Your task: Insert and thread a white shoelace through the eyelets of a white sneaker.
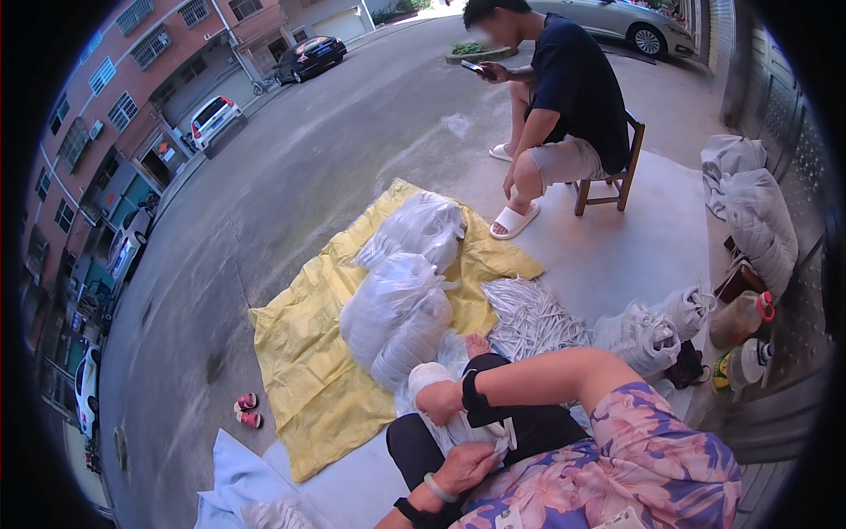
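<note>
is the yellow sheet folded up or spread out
Spread out, though wrinkled: the yellow sheet lies open beneath two bulging plastic bags, its left edge showing.

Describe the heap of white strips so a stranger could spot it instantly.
Find the big yellow sheet first. By its right edge lies the heap of white strips, loose and uncovered, unlike the bulging plastic bags on the sheet.

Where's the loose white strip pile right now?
Head view, right of centre: the pile of white strips lies between the yellow sheet and the white bundles.
</note>
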{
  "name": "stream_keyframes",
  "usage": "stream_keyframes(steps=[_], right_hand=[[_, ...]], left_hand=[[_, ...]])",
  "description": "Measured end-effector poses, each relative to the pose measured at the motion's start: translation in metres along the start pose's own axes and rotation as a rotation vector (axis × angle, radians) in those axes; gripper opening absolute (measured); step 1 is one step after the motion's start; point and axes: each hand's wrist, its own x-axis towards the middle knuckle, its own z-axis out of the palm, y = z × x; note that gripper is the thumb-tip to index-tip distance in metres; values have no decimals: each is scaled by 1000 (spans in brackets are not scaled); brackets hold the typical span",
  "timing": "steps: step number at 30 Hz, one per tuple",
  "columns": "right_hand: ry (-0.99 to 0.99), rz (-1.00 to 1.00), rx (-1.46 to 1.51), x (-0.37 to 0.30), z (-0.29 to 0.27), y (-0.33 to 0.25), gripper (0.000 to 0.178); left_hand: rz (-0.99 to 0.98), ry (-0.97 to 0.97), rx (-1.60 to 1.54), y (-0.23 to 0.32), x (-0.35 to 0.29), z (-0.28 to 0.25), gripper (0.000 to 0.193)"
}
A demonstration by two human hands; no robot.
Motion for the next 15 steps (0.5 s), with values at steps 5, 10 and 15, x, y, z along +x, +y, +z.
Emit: stream_keyframes(steps=[5, 10, 15], right_hand=[[208, -165, -420, -12, 15, -18, 14], [130, 14, -138, -11, 1, -13, 15], [-92, -18, -28, 43, 27, 43, 17]], left_hand=[[-37, -14, -23, 7, 0, -4, 18], [-9, -2, -23, -1, -1, -3, 23], [24, 0, -51, 3, 4, -2, 24]])
